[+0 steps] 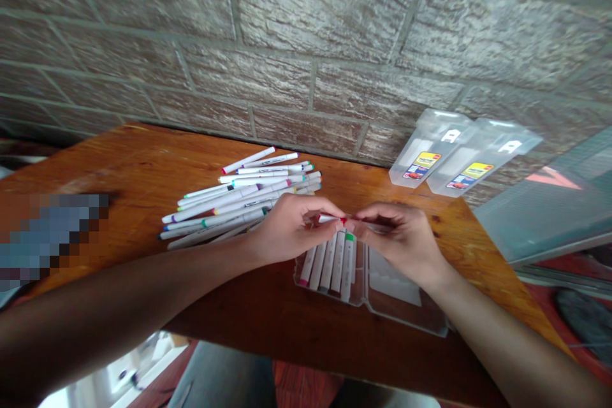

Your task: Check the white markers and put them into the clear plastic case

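Note:
My left hand (289, 224) and my right hand (401, 236) meet above an open clear plastic marker case (392, 303) on the wooden table (143, 166). Both hands pinch the same white marker with a red tip (340, 220), one at each end. Several white markers (329, 264) with coloured ends lie side by side in the case's left half. The right half holds none that I can see. A loose pile of white markers (243, 194) lies just left of my left hand.
Two closed clear marker cases (433, 146) (480, 162) lean against the brick wall at the back right. A grey-green mat or board (549, 204) lies to the right of the table. A blurred patch (48, 236) covers the table's left edge.

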Tool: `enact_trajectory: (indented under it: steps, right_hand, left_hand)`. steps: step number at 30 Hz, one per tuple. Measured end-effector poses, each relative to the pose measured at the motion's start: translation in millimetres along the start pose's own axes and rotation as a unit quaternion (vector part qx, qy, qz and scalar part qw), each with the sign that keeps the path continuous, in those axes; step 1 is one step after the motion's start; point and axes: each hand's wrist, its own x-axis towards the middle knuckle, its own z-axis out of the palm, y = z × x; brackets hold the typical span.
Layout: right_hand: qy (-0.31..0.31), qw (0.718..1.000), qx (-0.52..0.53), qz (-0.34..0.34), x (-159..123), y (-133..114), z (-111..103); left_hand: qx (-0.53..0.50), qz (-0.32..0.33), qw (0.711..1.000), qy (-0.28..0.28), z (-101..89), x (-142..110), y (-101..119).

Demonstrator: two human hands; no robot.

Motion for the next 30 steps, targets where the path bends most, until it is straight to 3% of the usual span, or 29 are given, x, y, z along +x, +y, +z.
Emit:
enact_trajectory:
  steps: [10, 16, 30]
  right_hand:
    - [-0.016, 0.997, 0.073, 0.025, 3, 0, -3]
    - [-0.009, 0.992, 0.114, 0.052, 7, -1, -7]
    - [-0.003, 0.971, 0.211, 0.108, 9, 3, -15]
  left_hand:
    - [-0.027, 0.003, 0.999, 0.030, -3.1, 6, 3]
    - [-0.099, -0.030, 0.994, 0.029, -5.5, 9, 9]
    - [-0.217, -0.034, 0.972, 0.079, -8.9, 14, -1]
